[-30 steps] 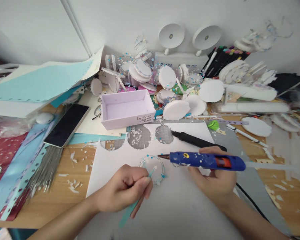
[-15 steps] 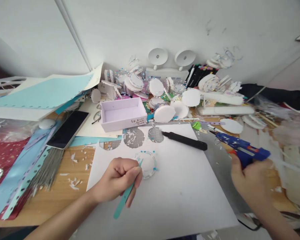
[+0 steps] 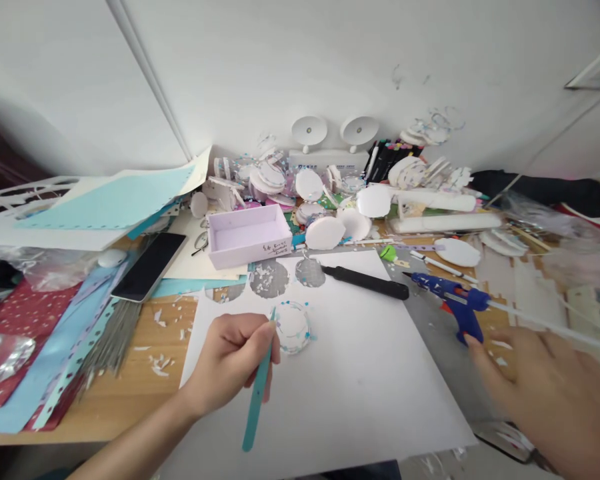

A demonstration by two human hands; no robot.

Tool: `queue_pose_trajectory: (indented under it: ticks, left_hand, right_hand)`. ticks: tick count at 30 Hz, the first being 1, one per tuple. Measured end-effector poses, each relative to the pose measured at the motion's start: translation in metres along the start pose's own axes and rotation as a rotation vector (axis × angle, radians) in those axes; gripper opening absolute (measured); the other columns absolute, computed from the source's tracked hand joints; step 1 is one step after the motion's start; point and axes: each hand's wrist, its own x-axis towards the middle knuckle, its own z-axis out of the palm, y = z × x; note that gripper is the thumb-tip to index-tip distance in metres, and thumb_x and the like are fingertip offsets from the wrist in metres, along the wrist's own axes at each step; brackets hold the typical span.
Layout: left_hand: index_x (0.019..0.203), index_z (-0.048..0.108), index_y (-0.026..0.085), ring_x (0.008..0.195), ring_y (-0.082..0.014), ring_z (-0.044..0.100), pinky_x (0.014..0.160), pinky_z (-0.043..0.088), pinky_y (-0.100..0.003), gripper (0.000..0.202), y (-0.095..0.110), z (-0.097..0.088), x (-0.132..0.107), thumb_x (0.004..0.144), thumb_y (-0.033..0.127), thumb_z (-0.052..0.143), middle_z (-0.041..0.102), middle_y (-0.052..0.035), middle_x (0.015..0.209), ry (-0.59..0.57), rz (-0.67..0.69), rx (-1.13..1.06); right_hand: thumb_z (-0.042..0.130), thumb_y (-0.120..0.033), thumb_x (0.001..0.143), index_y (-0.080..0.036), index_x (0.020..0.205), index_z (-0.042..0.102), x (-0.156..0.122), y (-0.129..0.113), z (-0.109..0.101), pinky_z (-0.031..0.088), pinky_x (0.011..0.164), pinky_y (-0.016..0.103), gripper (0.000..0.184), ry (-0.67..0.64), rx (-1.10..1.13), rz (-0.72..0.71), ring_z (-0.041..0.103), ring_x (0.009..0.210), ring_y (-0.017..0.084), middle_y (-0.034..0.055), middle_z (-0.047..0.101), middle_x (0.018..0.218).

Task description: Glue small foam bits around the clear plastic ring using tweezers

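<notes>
My left hand [image 3: 237, 357] grips teal tweezers [image 3: 254, 413], their tip beside a small ring [image 3: 294, 328] dotted with blue bits. This ring lies on a white foam-like sheet [image 3: 360, 393] with round holes cut along its far edge. On the right, a blue glue gun [image 3: 453, 297] with a long glue stick rests on the grey mat. My right hand [image 3: 545, 387] is just in front of it, slightly blurred, fingers spread and empty. Its thumb tip is close to the gun's handle; whether they touch I cannot tell.
Beyond the sheet's far edge stands a lilac box [image 3: 250, 253]. A black pen-like tool [image 3: 367, 283] lies across the sheet. White discs [image 3: 325, 233] crowd the back. To the left are a phone [image 3: 150, 267], thin wires [image 3: 117, 337] and coloured paper strips [image 3: 70, 340].
My right hand has let go of the glue gun, which now lies on the mat, and has drawn back with fingers spread. My left hand keeps the tweezers near the ring. The view has shifted slightly.
</notes>
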Motion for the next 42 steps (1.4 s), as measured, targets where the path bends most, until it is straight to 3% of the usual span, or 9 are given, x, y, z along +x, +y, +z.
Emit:
queue_pose_trajectory:
  ticks: [9,13,16,20,24,27,30,35,42]
  left_hand:
    - [0.053,0.053,0.017,0.032,-0.0072,0.037,0.041,0.032,-0.02,0.042,0.017,0.039,0.016,0.089,0.033,0.041,0.042,0.0061,0.032,0.107,-0.047,0.196]
    - [0.046,0.031,0.017,0.042,-0.0065,0.03,0.042,0.024,-0.02,0.045,0.015,0.043,0.018,0.087,0.029,0.044,0.033,0.0057,0.041,0.159,0.073,0.357]
    - [0.046,0.038,0.016,0.044,-0.0067,0.029,0.044,0.023,-0.021,0.045,0.015,0.038,0.019,0.089,0.027,0.042,0.031,0.0057,0.043,0.156,0.091,0.412]
    - [0.063,0.06,0.015,0.043,-0.0078,0.034,0.045,0.03,-0.021,0.036,0.008,0.019,0.021,0.092,0.024,0.04,0.038,0.0056,0.045,0.165,0.272,0.446]
    - [0.096,0.064,0.014,0.066,-0.015,0.056,0.065,0.045,-0.028,0.017,-0.015,-0.006,0.029,0.084,0.021,0.053,0.063,-0.0042,0.075,0.145,0.575,0.521]
    - [0.125,0.052,0.015,0.111,-0.028,0.053,0.095,0.042,-0.042,0.053,-0.033,-0.016,0.038,0.077,0.032,0.066,0.057,-0.0151,0.121,0.017,0.58,0.611]
    - [0.138,0.038,0.016,0.126,-0.0321,0.042,0.105,0.034,-0.047,0.081,-0.043,-0.016,0.045,0.071,0.045,0.073,0.044,-0.0175,0.138,-0.104,0.531,0.633]
    - [0.124,0.052,0.021,0.116,-0.0296,0.051,0.101,0.039,-0.045,0.06,-0.047,-0.014,0.048,0.073,0.043,0.073,0.061,-0.0105,0.118,-0.116,0.492,0.623]
    - [0.113,0.053,0.02,0.096,-0.0255,0.058,0.086,0.044,-0.038,0.054,-0.046,-0.013,0.043,0.07,0.042,0.077,0.063,-0.0085,0.104,0.002,0.485,0.558]
  right_hand:
    - [0.058,-0.021,0.082,-0.02,0.085,0.045,0.03,-0.128,-0.019,0.044,0.061,0.034,0.014,0.248,0.622,-0.812,0.052,0.07,0.019,0.0062,0.06,0.078]
    - [0.045,-0.007,0.08,-0.021,0.08,0.046,0.047,-0.155,-0.011,0.036,0.051,0.031,0.014,0.364,0.641,-0.956,0.043,0.057,0.017,0.0017,0.053,0.062]
    - [0.045,-0.002,0.075,-0.022,0.073,0.042,0.053,-0.156,0.001,0.032,0.05,0.031,0.021,0.396,0.668,-0.976,0.038,0.054,0.017,0.0007,0.05,0.058]
    - [0.047,-0.001,0.074,-0.023,0.068,0.034,0.054,-0.148,0.018,0.033,0.051,0.029,0.026,0.324,0.942,-0.834,0.037,0.057,0.015,0.0005,0.048,0.062]
    - [0.046,-0.005,0.082,-0.023,0.074,0.032,0.052,-0.145,0.028,0.031,0.049,0.026,0.024,0.168,1.458,-0.371,0.037,0.054,0.012,-0.003,0.041,0.062]
    - [0.044,-0.011,0.089,-0.024,0.084,0.035,0.05,-0.149,0.03,0.033,0.051,0.026,0.016,0.071,1.698,-0.165,0.041,0.054,0.012,-0.0051,0.039,0.063]
    - [0.043,-0.016,0.092,-0.024,0.084,0.035,0.047,-0.152,0.03,0.032,0.053,0.026,0.014,-0.084,1.819,-0.076,0.038,0.055,0.011,-0.0058,0.039,0.062]
    - [0.042,-0.02,0.095,-0.024,0.082,0.033,0.044,-0.152,0.031,0.032,0.052,0.023,0.016,-0.34,1.923,0.042,0.037,0.055,0.01,-0.0061,0.04,0.062]
    - [0.041,-0.021,0.094,-0.024,0.083,0.033,0.043,-0.152,0.033,0.032,0.049,0.022,0.015,-0.365,1.945,0.035,0.037,0.054,0.01,-0.0061,0.038,0.062]
